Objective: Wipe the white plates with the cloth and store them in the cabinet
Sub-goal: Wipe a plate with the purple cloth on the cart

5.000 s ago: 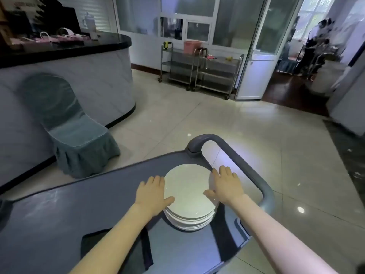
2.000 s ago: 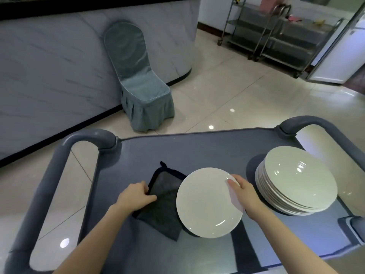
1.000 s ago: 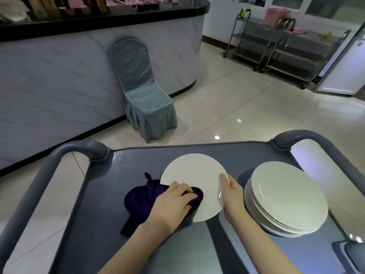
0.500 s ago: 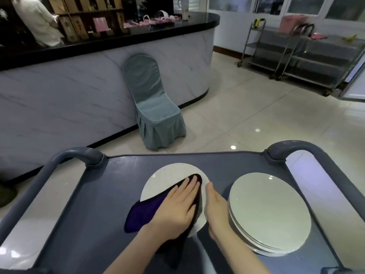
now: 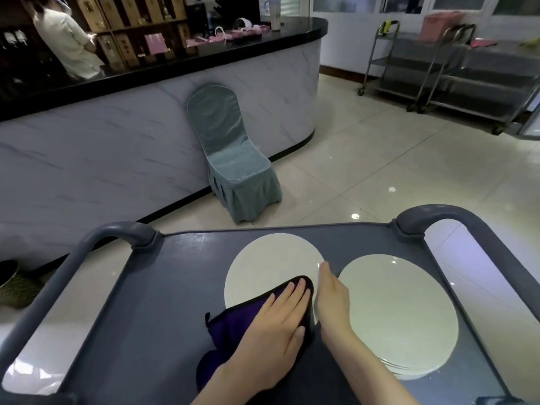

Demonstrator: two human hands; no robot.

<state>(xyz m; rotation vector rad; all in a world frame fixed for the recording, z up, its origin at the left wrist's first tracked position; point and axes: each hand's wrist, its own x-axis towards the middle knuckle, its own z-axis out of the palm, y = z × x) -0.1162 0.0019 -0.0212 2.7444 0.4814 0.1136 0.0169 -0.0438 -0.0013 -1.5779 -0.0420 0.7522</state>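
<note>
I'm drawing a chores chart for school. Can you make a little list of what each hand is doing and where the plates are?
Place: grey cart top
Left hand: presses the dark cloth flat on the single plate
Right hand: holds that plate's right rim
Plate stack: on the cart, right of the right hand
Nearby: covered chair by the counter
Stage: wiping

The floor tiles (image 5: 380, 159) are bright and glossy, with small round lamp glints, while the shelves (image 5: 131, 21) behind the counter sit in gloom. The stack of plates (image 5: 403, 311) carries faint glare spots; the plate (image 5: 263, 264) by my right hand (image 5: 333, 299) reads flat white. My left hand (image 5: 277, 325) is sharp, with little shadow. The wide lens bows the cart handle (image 5: 73, 258), and the corners go soft.
</note>
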